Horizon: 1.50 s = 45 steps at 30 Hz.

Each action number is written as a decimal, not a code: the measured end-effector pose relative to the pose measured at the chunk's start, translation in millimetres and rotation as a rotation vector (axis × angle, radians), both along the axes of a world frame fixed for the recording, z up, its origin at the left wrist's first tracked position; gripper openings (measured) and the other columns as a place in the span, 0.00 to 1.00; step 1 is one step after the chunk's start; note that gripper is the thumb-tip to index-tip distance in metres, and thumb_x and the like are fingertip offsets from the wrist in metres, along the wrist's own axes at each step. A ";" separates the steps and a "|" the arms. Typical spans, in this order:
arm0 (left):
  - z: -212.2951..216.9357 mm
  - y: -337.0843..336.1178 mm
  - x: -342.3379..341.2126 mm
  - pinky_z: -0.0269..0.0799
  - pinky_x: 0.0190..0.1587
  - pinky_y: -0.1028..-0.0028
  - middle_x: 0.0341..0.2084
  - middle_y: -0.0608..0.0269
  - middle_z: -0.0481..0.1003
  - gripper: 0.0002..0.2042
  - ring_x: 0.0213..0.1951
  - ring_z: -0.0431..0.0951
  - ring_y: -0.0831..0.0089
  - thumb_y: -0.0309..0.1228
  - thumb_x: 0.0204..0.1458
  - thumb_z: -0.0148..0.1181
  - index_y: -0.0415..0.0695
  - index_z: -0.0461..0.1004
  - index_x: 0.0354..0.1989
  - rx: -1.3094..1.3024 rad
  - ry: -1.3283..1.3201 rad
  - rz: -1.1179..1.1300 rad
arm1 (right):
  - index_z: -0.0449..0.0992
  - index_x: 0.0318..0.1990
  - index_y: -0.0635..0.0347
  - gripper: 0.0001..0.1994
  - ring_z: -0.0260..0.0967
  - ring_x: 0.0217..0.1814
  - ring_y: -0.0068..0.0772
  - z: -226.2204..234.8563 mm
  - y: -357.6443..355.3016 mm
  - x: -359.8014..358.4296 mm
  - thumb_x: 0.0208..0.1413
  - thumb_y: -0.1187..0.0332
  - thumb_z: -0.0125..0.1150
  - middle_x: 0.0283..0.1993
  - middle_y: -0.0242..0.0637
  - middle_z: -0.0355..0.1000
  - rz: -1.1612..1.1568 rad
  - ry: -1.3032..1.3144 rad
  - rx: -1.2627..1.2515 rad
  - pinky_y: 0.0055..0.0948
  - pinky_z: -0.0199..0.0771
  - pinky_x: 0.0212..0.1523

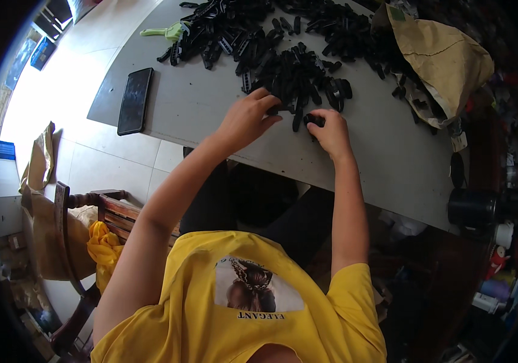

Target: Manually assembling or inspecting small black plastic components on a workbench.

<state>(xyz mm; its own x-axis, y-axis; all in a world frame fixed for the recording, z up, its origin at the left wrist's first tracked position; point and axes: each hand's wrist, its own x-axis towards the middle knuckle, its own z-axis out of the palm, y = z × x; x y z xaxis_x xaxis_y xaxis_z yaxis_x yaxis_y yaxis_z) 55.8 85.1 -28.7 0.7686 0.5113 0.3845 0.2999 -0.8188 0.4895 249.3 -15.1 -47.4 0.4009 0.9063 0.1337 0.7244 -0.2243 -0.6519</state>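
Observation:
Both my hands are over the near edge of a grey table, just in front of a heap of small black plastic parts (295,69). Between the curled fingers and thumb of my left hand (244,121) is a slim black plastic part (281,110), partly hidden by the fingers. A short, dark, rounded plastic part (314,120) is pinched in my right hand (333,134). Several loose parts lie just beyond the fingertips, among them a bundle of rounded black pieces (336,92).
The grey table (192,112) carries a black phone (135,100) at the left, a light green tool (165,31) by the far heap, and a brown paper bag (446,60) at the right. A wooden chair (120,209) is on the left. Dark cylinders (477,207) stand past the right edge.

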 end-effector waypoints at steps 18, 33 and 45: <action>5.8 -73.6 -2.6 0.67 0.33 0.61 0.31 0.40 0.72 0.20 0.35 0.72 0.43 0.32 0.54 0.54 0.36 0.56 0.51 -0.571 -0.171 -0.137 | 0.66 0.21 0.64 0.15 0.50 0.21 0.12 28.5 -48.5 -67.5 0.54 0.64 0.60 0.17 0.23 0.58 -0.039 0.442 0.361 0.17 0.50 0.22; 8.3 -93.4 -19.6 0.66 0.32 0.57 0.29 0.40 0.72 0.19 0.33 0.71 0.41 0.30 0.55 0.49 0.38 0.56 0.53 -0.683 -0.045 -0.335 | 0.71 0.34 0.62 0.15 0.62 0.31 0.16 19.5 -88.3 -82.1 0.46 0.61 0.67 0.34 0.29 0.68 -0.036 0.932 0.432 0.19 0.62 0.29; -4.9 -10.9 37.0 0.69 0.34 0.64 0.27 0.53 0.70 0.07 0.36 0.73 0.54 0.24 0.49 0.50 0.42 0.71 0.38 -0.167 -0.132 0.008 | 0.69 0.35 0.61 0.05 0.71 0.33 0.33 33.8 -19.5 -52.0 0.50 0.74 0.56 0.34 0.40 0.72 -0.202 0.689 0.240 0.31 0.71 0.31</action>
